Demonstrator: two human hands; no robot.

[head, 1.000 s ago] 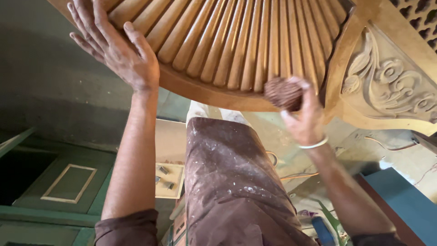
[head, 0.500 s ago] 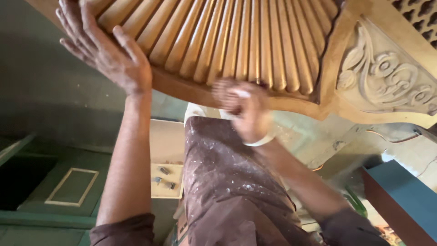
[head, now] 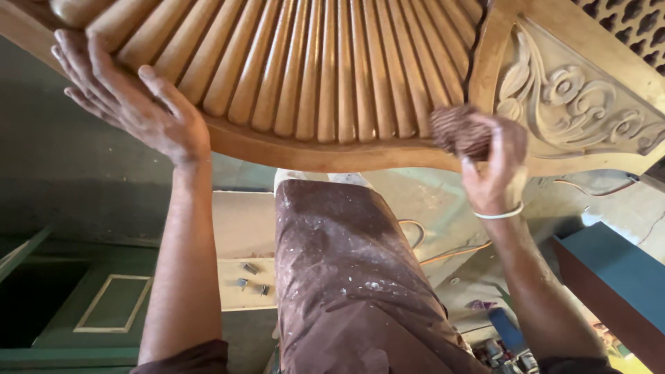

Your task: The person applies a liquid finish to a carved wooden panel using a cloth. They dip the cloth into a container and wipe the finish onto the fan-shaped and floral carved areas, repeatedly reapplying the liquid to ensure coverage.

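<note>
Overhead I have the fluted wooden panel [head: 325,69], with the carved floral corner piece [head: 575,104] adjoining it on the right. My left hand [head: 131,104] lies flat against the panel's left lower edge, and my right hand [head: 495,166] presses a wad of fibrous rubbing material [head: 457,130] against the panel's lower right rim, just beside the carving. Below, between my arms, is my stained apron [head: 346,277]; a panelled door [head: 104,305] lies to the left and a box-like cabinet [head: 616,277] to the right.
</note>
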